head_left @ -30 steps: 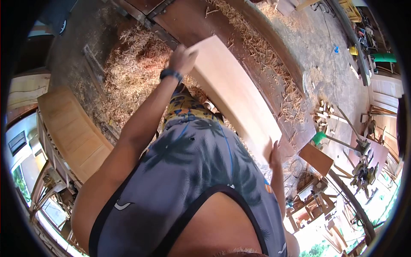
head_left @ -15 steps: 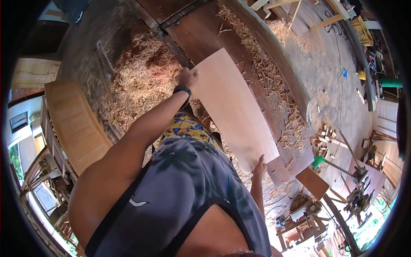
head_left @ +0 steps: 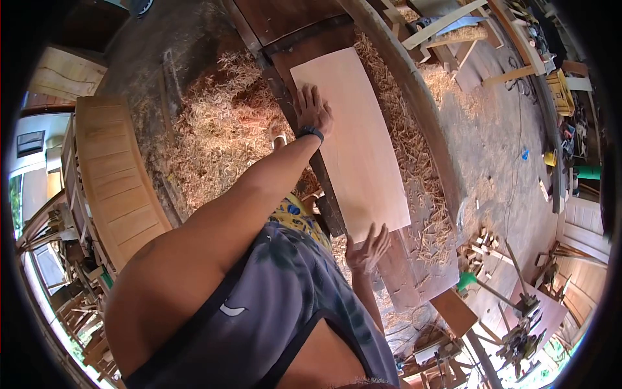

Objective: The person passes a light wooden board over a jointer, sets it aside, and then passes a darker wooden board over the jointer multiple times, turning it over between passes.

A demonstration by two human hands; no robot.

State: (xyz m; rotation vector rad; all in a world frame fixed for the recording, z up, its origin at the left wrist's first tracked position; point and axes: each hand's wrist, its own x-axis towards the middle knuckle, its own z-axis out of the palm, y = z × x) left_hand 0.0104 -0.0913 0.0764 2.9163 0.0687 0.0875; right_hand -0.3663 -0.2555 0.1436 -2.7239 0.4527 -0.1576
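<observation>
A pale, flat wooden board (head_left: pixel 359 142) lies lengthwise on the dark workbench (head_left: pixel 398 272). My left hand (head_left: pixel 314 113), with a black band at the wrist, rests on the board's left edge toward its far end, fingers spread. At the near end, my right hand (head_left: pixel 367 251) touches the board's edge with its fingers outstretched and apart. Neither hand is wrapped around anything. Curly wood shavings (head_left: pixel 421 175) lie along the bench on the board's right side.
A heap of shavings (head_left: pixel 220 123) covers the floor left of the bench. A panelled wooden door (head_left: pixel 120 175) stands further left. Wood offcuts (head_left: pixel 487 246) and a cable (head_left: pixel 516 162) lie on the floor at right. A raised beam (head_left: pixel 431 117) runs along the bench's right side.
The board, held at both ends and tilted before, now lies flat on the bench, further forward. My left hand has gone from gripping its edge to lying spread on top; my right fingers have spread.
</observation>
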